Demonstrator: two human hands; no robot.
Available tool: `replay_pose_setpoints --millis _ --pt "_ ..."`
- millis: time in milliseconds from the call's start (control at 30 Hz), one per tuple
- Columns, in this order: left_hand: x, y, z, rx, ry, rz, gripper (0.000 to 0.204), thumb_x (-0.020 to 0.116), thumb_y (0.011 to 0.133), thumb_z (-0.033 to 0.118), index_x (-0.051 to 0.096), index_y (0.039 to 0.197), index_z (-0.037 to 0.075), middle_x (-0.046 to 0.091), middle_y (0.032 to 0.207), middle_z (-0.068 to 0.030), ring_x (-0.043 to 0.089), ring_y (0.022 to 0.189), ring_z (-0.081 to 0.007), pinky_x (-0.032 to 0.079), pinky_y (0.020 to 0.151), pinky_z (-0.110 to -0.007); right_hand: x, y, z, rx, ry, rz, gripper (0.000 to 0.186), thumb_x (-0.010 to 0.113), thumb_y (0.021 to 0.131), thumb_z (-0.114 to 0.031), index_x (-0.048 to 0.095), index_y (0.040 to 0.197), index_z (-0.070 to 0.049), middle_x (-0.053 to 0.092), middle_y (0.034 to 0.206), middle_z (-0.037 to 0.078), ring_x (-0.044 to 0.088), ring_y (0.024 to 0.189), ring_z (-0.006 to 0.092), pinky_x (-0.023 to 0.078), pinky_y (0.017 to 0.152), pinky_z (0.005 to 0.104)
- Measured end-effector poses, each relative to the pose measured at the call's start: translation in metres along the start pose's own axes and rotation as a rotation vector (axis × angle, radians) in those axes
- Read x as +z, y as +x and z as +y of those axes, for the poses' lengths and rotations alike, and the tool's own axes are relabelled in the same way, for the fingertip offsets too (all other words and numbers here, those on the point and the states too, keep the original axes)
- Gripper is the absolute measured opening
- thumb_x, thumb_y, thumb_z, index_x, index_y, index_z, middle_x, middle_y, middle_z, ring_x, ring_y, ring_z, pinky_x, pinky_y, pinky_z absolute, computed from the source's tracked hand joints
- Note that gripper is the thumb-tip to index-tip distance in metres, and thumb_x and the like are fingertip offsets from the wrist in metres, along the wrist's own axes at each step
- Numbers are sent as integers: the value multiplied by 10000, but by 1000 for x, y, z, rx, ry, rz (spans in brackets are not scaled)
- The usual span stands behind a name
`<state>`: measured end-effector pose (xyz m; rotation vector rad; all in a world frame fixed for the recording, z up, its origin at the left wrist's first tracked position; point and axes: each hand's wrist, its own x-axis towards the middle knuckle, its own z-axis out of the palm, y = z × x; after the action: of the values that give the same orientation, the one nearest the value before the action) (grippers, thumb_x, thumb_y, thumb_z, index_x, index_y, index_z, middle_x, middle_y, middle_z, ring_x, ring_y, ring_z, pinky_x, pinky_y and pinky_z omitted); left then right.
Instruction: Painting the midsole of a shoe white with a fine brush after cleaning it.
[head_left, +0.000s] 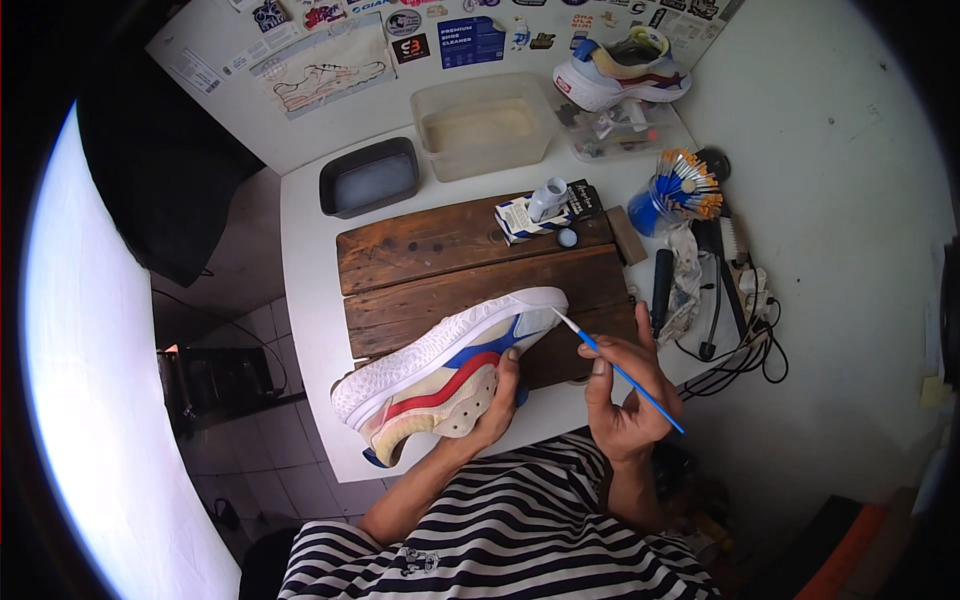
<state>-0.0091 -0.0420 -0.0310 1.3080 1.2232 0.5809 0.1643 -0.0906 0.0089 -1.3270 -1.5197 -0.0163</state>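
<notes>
A sneaker (450,365) with a white textured sole and blue, red and cream panels lies on its side above the wooden board. My left hand (503,395) is closed around its upper, with the thumb on the blue panel. In my right hand (632,395) a thin blue paintbrush (630,380) is pinched between thumb and fingers. Its pale tip is at the grey toe panel of the sneaker; whether it touches, I cannot tell. Beyond the shoe, a small open paint bottle (548,200) stands on a box, its cap (567,238) beside it.
A dark tray (370,180) and a clear plastic tub (485,130) stand behind the wooden board (420,250). Another sneaker (625,75) rests on a bin at back right. Below it are a blue cup of brushes (650,208) and tangled cables (745,365).
</notes>
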Motion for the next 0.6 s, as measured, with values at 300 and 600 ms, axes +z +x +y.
replay_pose_setpoints --millis 300,600 --pt "1 1 5 199 -63 127 360 559 1068 403 621 924 80 530 681 -21 545 623 -158 452 592 -334 -15 83 26 101 241 213 148 626 955 52 651 1101 44 708 835 86 697 813 161 549 945 446" --pt "3 2 -7 126 -110 74 370 555 1067 422 608 905 94 510 660 -10 529 588 -150 440 562 -337 10 157 44 143 -12 -244 122 678 893 -17 684 992 55 717 752 137 693 660 184 523 597 323"
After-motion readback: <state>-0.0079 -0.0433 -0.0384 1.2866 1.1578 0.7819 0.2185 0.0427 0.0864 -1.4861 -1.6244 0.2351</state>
